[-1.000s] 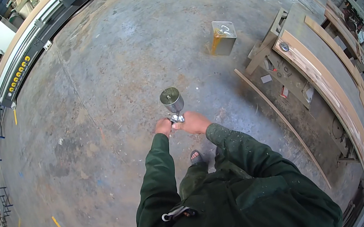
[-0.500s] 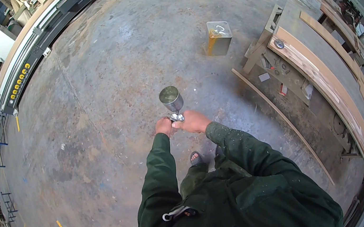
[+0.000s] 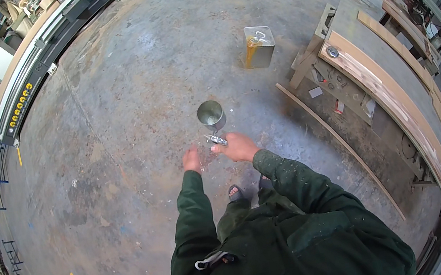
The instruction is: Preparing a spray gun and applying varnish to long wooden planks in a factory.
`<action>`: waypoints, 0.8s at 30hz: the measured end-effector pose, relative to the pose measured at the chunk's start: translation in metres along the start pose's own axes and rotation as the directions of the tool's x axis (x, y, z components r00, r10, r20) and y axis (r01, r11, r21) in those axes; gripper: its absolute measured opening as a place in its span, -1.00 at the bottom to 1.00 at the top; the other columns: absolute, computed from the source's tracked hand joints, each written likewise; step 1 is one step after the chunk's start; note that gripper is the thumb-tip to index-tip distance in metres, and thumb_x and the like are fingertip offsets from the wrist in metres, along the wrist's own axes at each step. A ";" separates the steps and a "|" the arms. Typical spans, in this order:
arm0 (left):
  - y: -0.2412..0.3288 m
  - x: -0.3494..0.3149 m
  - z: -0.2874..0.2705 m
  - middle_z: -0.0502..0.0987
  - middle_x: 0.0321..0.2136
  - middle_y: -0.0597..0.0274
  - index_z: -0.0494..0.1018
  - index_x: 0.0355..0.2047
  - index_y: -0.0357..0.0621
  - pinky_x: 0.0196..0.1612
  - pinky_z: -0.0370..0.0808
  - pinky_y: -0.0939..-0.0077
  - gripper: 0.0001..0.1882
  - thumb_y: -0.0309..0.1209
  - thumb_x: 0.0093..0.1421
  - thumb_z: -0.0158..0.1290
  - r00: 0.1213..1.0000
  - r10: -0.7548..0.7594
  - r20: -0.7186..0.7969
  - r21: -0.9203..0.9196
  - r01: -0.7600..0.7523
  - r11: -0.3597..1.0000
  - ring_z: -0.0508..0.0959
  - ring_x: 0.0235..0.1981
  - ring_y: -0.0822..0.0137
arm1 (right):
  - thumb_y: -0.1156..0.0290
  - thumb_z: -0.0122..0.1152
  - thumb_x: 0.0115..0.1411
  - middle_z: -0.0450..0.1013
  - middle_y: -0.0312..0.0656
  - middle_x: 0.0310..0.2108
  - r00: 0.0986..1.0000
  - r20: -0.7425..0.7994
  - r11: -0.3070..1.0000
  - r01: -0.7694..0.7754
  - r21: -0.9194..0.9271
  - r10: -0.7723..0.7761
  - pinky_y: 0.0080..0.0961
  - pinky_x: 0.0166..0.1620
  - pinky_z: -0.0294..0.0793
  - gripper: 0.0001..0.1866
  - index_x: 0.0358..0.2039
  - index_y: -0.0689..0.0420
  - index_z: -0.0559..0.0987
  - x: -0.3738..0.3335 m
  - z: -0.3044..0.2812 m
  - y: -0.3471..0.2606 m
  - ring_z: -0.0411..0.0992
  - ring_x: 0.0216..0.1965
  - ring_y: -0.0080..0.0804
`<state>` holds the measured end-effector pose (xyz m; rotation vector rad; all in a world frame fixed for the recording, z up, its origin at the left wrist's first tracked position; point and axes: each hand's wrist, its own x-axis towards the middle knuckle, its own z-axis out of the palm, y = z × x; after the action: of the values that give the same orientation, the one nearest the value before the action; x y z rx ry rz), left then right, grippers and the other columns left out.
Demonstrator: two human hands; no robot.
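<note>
A metal spray gun (image 3: 216, 139) with a round metal cup (image 3: 219, 121) on it is held out in front of me above the floor. My right hand (image 3: 238, 148) is wrapped round the gun's handle, which its fingers mostly hide. The cup's open top faces up toward me, with a greyish inside. Just left of the gun, my left hand (image 3: 191, 158) hangs apart from it. Its fingers point forward and look loosely apart, with nothing visible in them.
A square metal can (image 3: 260, 48) with yellow-brown drips stands on the concrete floor (image 3: 130, 123) ahead right. To the right, a workbench (image 3: 345, 20) carries long curved wood panels (image 3: 383, 84). A long wood strip (image 3: 339, 149) leans beside it. A long machine (image 3: 63, 32) stands at far left.
My left hand has come off the spray gun and moved slightly left and back. The gun has turned in my right hand, its cup now a little farther right.
</note>
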<state>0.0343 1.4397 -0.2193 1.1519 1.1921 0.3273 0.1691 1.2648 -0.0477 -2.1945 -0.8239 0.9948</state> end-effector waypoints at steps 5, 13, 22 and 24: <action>-0.065 -0.009 -0.099 0.60 -0.11 0.27 0.58 0.01 -0.07 -0.39 0.37 0.29 -0.43 0.15 0.32 0.05 0.977 -0.212 -0.035 0.171 0.215 0.962 0.54 -0.30 0.26 | -0.10 0.34 0.28 0.63 0.09 -0.25 0.868 -0.396 0.951 0.306 -0.047 -0.299 0.02 -0.15 0.56 -0.48 -0.12 0.17 0.63 -0.015 0.008 0.028 0.59 -0.16 0.21; -0.193 -0.110 -0.230 0.57 -0.39 0.21 0.54 -0.26 -0.07 -0.50 0.52 0.10 -0.59 0.02 0.29 -0.02 0.788 -0.569 -0.235 0.233 0.614 0.754 0.63 -0.51 0.13 | -0.13 0.33 0.28 0.60 0.09 -0.35 0.885 -0.420 0.979 0.197 -0.054 -0.201 0.04 -0.22 0.51 -0.45 -0.21 0.19 0.60 -0.033 -0.001 0.053 0.57 -0.26 0.24; -0.213 -0.159 -0.239 0.62 -0.38 0.21 0.55 -0.27 -0.08 -0.48 0.51 0.11 -0.62 -0.03 0.29 -0.01 0.735 -0.634 -0.241 0.246 0.678 0.692 0.66 -0.51 0.16 | -0.12 0.34 0.29 0.59 0.09 -0.36 0.868 -0.453 0.976 0.218 -0.023 -0.204 0.03 -0.22 0.50 -0.47 -0.21 0.18 0.60 -0.042 -0.003 0.047 0.56 -0.24 0.22; -0.205 -0.150 -0.236 0.61 -0.38 0.25 0.56 -0.27 -0.07 -0.50 0.49 0.20 -0.59 0.02 0.32 0.00 0.778 -0.589 -0.221 0.278 0.629 0.726 0.65 -0.50 0.22 | -0.10 0.35 0.28 0.59 0.09 -0.35 0.884 -0.419 0.977 0.202 -0.060 -0.208 0.02 -0.22 0.51 -0.48 -0.19 0.18 0.60 -0.042 -0.002 0.045 0.57 -0.24 0.21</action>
<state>-0.2966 1.3642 -0.2888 0.9594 1.7086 -0.3411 0.1610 1.2048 -0.0608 -2.1647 -0.8315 0.3836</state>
